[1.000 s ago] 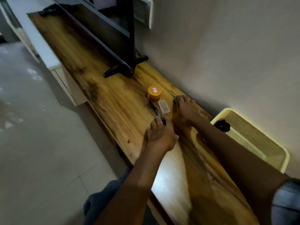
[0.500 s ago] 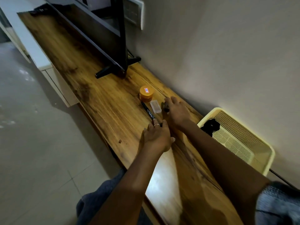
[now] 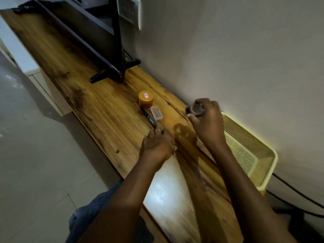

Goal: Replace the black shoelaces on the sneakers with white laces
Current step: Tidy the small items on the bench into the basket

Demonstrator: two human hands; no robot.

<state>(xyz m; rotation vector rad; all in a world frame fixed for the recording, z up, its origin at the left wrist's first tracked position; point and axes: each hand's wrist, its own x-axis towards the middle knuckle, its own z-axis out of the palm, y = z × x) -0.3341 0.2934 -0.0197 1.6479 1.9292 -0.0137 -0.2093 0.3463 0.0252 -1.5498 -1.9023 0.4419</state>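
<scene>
No sneakers or laces can be made out in the head view. My right hand is raised above the wooden table near the wall and grips a small dark round object, too blurred to identify. My left hand, with a ring on one finger, rests on the table. Its fingertips lie at the near end of a black pen.
An orange-lidded jar and a small clear plastic box sit beside the pen. A yellow mesh basket stands against the wall behind my right arm. A TV on a black foot occupies the far end. A black cable runs along the wall.
My right hand has lifted off the table toward the wall with the dark object in its fingers. My left hand has stayed by the pen.
</scene>
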